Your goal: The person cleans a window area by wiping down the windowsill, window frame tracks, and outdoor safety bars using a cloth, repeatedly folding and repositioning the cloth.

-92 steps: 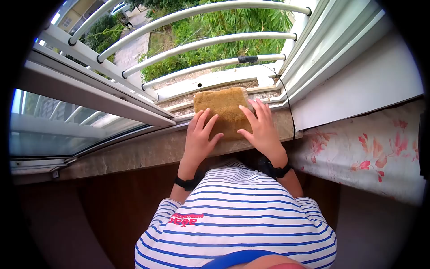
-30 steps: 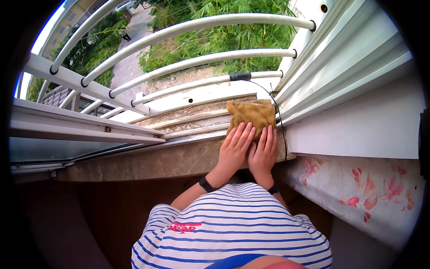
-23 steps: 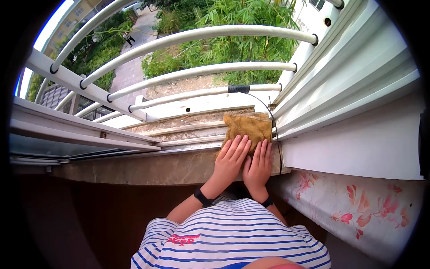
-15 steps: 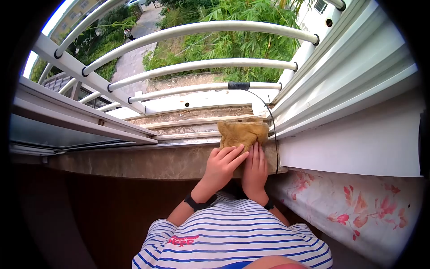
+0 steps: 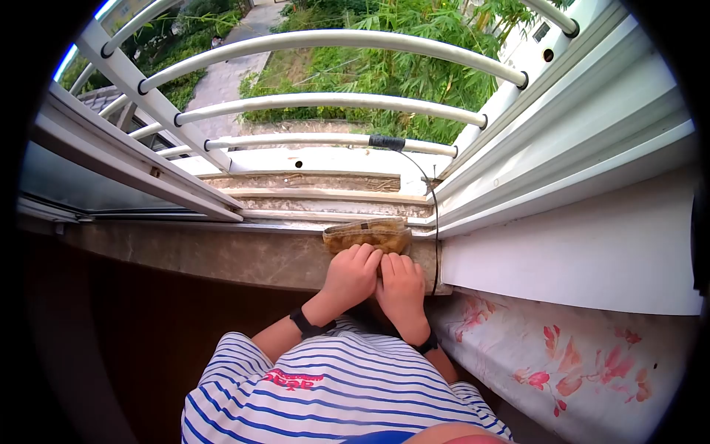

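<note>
A brown cloth [image 5: 367, 234] lies on the marble sill [image 5: 200, 255], bunched up against the window track. Its far edge is folded and stands a little raised. My left hand [image 5: 350, 277] is closed on the near side of the cloth, knuckles up. Close beside it, my right hand [image 5: 401, 287] also grips the near part, its fingers curled down. The two hands almost touch. Fingertips and the cloth under them are hidden.
White curved bars [image 5: 333, 103] cross the window opening, with greenery outside. A thin black cable [image 5: 436, 222] hangs from a taped bar past the sill's right end. A sliding window frame [image 5: 140, 170] stands left; a flowered cover [image 5: 569, 362] lies right.
Both hands have drawn the cloth back toward me, off the window track onto the sill. The fingers, flatter before, are now curled into it. The view has shifted slightly.
</note>
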A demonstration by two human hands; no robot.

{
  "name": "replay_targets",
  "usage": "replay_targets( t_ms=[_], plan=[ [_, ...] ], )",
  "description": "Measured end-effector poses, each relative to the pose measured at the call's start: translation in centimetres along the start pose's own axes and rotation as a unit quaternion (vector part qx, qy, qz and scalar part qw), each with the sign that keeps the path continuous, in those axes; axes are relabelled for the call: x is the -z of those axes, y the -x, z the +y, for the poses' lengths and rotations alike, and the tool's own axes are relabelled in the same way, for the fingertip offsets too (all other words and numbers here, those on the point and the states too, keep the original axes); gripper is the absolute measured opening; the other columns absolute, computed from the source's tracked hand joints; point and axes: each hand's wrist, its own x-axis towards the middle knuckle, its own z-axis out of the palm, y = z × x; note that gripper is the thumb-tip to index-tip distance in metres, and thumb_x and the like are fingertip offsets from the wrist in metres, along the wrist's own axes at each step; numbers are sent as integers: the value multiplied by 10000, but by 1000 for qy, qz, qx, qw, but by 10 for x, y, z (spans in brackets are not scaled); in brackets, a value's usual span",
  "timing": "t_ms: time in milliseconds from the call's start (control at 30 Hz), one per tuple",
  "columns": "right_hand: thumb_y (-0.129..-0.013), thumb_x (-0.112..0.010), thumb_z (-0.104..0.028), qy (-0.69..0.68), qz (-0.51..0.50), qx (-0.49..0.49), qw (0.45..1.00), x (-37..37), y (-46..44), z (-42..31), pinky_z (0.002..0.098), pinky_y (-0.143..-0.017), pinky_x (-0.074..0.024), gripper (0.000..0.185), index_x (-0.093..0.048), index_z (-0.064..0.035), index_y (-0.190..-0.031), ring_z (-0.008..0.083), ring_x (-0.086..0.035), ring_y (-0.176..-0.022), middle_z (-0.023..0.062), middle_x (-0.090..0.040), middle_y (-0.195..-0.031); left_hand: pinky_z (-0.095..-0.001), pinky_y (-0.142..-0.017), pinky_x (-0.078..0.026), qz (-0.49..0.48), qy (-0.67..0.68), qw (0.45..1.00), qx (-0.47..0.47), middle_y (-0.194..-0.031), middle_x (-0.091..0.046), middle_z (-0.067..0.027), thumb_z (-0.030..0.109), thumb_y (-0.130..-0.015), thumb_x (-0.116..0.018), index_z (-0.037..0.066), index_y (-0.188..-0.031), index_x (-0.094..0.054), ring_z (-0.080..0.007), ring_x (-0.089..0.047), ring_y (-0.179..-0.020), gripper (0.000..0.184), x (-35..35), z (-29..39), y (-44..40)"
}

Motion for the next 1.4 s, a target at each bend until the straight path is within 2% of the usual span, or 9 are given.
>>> replay_targets(
  t_ms=[67,167,300,367,533,667,967,1200,1400],
  plan=[
    [-717,-645,-180,-3,21,2,1000,-10,-6,4,391,-699,-424,212,-571,-95,-897,251,-525,-804,56,-526,-835,-345,-670,-497,5,5,1000,22,-863,-599,-80,69,-729,-611,37,-1028,-651,-247,-596,-757,303,-6,-1,2],
    [-698,-649,-204,-16,22,-16,1000,-20,-6,9,404,-682,-433,220,-568,-94,-871,266,-532,-786,67,-532,-816,-349,-678,-503,20,44,998,28,-868,-602,-85,64,-728,-604,34,-1014,-648,-255,-601,-772,290,-3,-4,2],
    [-694,-649,-228,-3,22,-15,1000,-20,-9,5,417,-666,-439,230,-574,-95,-867,287,-533,-768,76,-533,-801,-375,-711,-504,50,111,991,51,-873,-603,-108,74,-738,-610,9,-1123,-589,-285,-599,-794,390,-6,-8,3],
    [-707,-646,-237,25,33,-18,999,-19,-11,1,424,-671,-443,230,-576,-97,-876,298,-538,-776,78,-537,-808,-384,-725,-501,48,129,990,7,-862,-595,-124,84,-744,-617,3,-1116,-567,-295,-595,-796,385,1,-12,4],
    [-749,-625,-241,69,51,-48,995,-41,-4,-28,432,-674,-443,205,-576,-97,-887,313,-549,-785,85,-545,-813,-389,-691,-490,56,138,988,26,-806,-557,-115,113,-746,-631,44,-937,-558,-290,-581,-766,216,0,-32,24],
    [-784,-605,-250,84,42,-29,995,-74,-17,-94,437,-661,-445,186,-568,-95,-879,320,-554,-777,96,-549,-813,-384,-676,-493,84,84,992,51,-794,-554,-96,135,-742,-640,60,-889,-569,-274,-579,-754,179,40,-75,69],
    [-791,-594,-253,27,39,129,990,-162,-73,-280,436,-639,-458,194,-564,-79,-873,329,-567,-756,105,-551,-800,-392,-675,-506,184,20,974,127,-785,-564,-100,156,-716,-664,58,-876,-582,-283,-593,-758,204,164,-210,179],
    [-814,-585,-286,8,36,182,983,-229,-105,-396,439,-628,-464,226,-581,-74,-892,334,-577,-759,112,-567,-812,-390,-660,-501,230,-12,960,161,-780,-561,-103,144,-719,-637,56,-877,-585,-286,-583,-752,188,234,-300,245],
    [-808,-588,-284,-7,-24,217,976,-267,-138,-477,436,-638,-464,234,-581,-73,-909,337,-569,-772,121,-558,-830,-392,-658,-496,277,-3,935,220,-787,-565,-108,118,-713,-615,51,-876,-600,-289,-578,-752,178,292,-358,285]
  ],
)
